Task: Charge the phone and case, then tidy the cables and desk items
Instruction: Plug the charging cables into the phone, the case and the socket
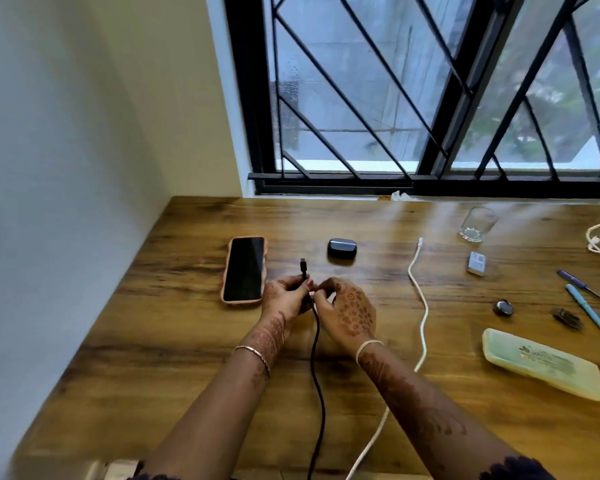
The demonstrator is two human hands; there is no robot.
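Left hand (284, 296) and right hand (347, 310), fingers curled, pinch a black cable (313, 362) below its plug, right of the phone (245, 270) on the desk (187, 341).

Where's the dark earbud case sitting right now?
Head view: the earbud case lies near the middle of the desk, just beyond the black cable, with the phone to its left and the white cable to its right.

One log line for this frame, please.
left hand: grips black cable near plug | right hand: pinches it | phone: unplugged | case: unplugged
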